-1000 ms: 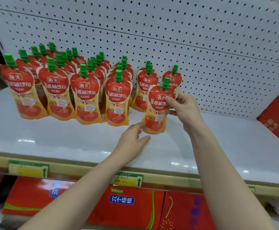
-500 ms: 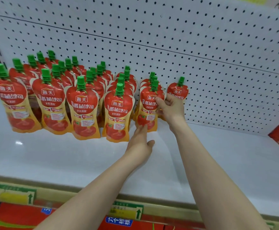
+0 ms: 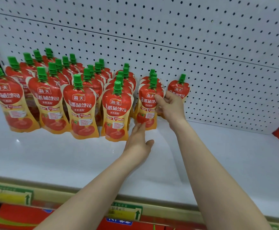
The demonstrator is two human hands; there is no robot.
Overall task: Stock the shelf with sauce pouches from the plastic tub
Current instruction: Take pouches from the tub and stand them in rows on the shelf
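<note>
one tomato sauce pouch (image 3: 147, 103) stands on the white shelf (image 3: 69, 156); right hand (image 3: 171, 107) pinches its upper edge, left hand (image 3: 138, 143) touches its base with straight fingers. soft, floppy: likely best gripped high.

Bright, even light from overhead. Small white glare spots on the glossy shelf (image 3: 52, 155), left and centre. Faint, soft shadows under the arms (image 3: 94, 188). Pegboard (image 3: 201, 39) lines bowed by wide-angle distortion. Slight blur on the far-left pouches (image 3: 11, 103) and along the bottom edge. Dark strip at the left edge.
</note>
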